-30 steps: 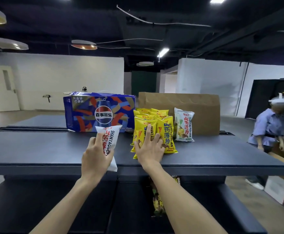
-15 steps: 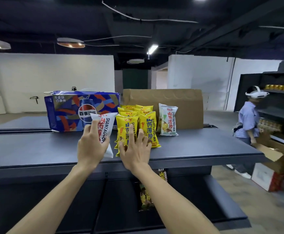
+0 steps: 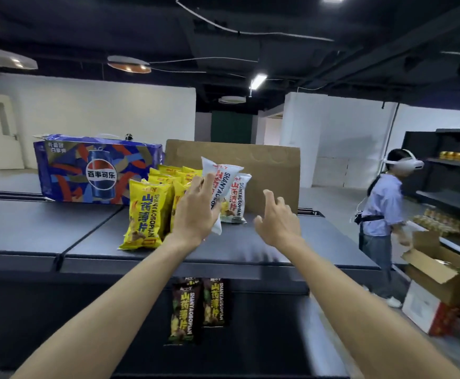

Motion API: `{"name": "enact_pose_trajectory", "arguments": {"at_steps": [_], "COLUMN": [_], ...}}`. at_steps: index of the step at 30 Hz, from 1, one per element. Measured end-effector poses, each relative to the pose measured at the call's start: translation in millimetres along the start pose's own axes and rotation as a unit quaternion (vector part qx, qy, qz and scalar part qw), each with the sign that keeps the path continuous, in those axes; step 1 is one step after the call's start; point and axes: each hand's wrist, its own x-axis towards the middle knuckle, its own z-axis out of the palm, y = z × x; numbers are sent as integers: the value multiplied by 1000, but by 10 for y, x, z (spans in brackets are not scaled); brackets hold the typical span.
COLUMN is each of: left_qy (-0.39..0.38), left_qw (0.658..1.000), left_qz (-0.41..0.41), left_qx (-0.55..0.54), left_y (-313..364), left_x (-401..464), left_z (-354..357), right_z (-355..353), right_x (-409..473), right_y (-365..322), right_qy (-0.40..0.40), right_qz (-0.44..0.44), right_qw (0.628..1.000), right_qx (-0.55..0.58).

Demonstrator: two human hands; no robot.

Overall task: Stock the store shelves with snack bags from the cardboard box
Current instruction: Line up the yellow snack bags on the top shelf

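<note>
My left hand [image 3: 196,212] grips a white snack bag [image 3: 221,181] and holds it upright above the top shelf [image 3: 278,242], just in front of another white bag [image 3: 237,199] that stands there. Several yellow snack bags [image 3: 145,214] stand in rows to the left of my left hand. My right hand [image 3: 276,217] hovers open over the bare shelf to the right of the bags, fingers spread, holding nothing. Two dark snack bags [image 3: 198,307] stand on the lower shelf below. A brown cardboard box [image 3: 267,170] stands behind the bags.
A blue Pepsi carton [image 3: 92,169] sits at the back left of the top shelf. At the right, a person in a headset [image 3: 385,212] stands by dark shelving [image 3: 453,170] and open cardboard boxes [image 3: 437,274] on the floor.
My left hand carried the white bag rightward, from left of the yellow bags to in front of the standing white bag. My right hand left the yellow bags and moved right.
</note>
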Motion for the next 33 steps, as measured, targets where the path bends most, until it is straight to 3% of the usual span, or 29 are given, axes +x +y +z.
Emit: {"name": "enact_pose_trajectory", "arguments": {"at_steps": [7, 15, 19, 24, 33], "left_qy": [-71, -126, -116, -136, -263], "left_qw": [992, 974, 962, 962, 945], "left_qz": [-85, -155, -235, -235, -193], "left_qx": [56, 109, 74, 39, 23], "left_y": [295, 226, 192, 188, 154], "left_x": [263, 354, 245, 243, -19], "left_z": [967, 1552, 1747, 1737, 1493], "right_z": [49, 283, 458, 613, 526], "right_x": [216, 424, 470, 485, 419], "right_y": [745, 1001, 1094, 1046, 606], "right_qy": [-64, -69, -84, -83, -101], "right_qz": [-47, -117, -129, -112, -87], "right_qw": [996, 989, 986, 987, 990], "right_qx": [37, 64, 69, 75, 54]}}
